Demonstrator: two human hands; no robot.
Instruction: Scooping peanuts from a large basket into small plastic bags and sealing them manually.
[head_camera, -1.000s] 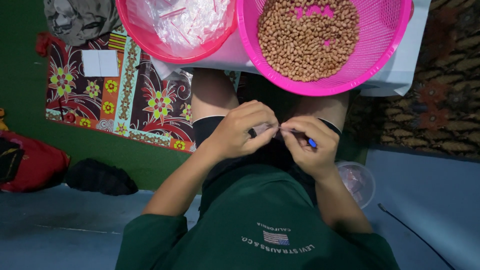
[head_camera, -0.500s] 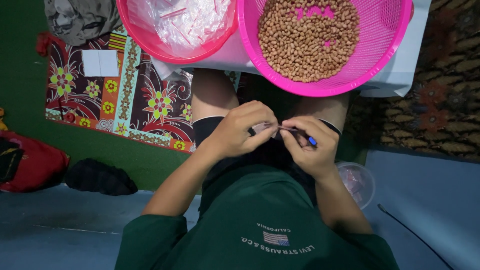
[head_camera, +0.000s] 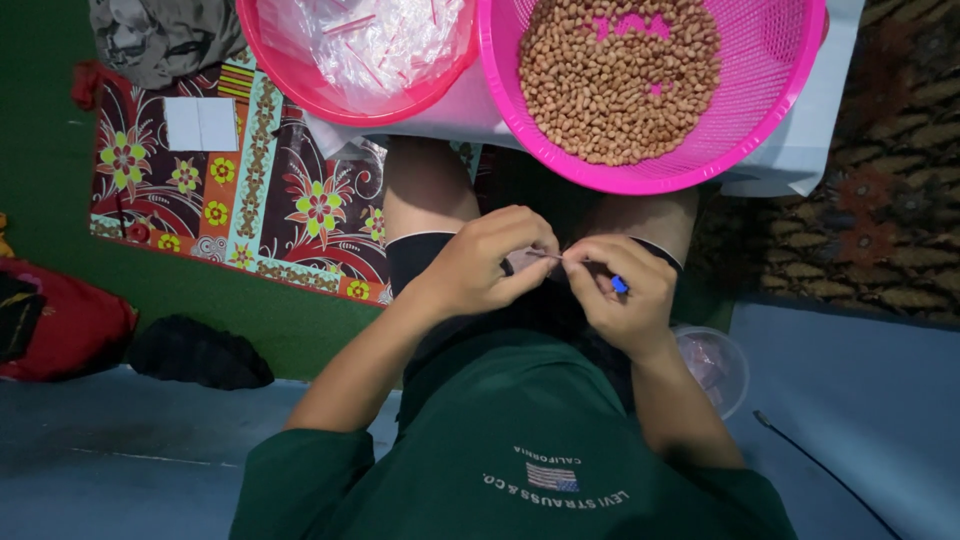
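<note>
My left hand (head_camera: 487, 262) and my right hand (head_camera: 620, 295) meet over my lap, pinching a small clear plastic packet (head_camera: 527, 260) between the fingertips. My right hand also holds a small blue object (head_camera: 620, 286) against its palm. What the packet holds is hidden by my fingers. Just beyond my knees stands a pink perforated basket (head_camera: 775, 95) filled with peanuts (head_camera: 618, 80). Left of it is a pink bowl (head_camera: 290, 80) holding clear plastic wrappers (head_camera: 375, 40).
A white box (head_camera: 810, 140) carries the basket and bowl. A floral cloth (head_camera: 250, 190) lies on the green floor at left, with a red bag (head_camera: 65, 325) and a dark bundle (head_camera: 195, 352). A clear round container (head_camera: 715, 362) sits by my right elbow.
My fingers have shifted slightly on the packet; the hands stay together over my lap.
</note>
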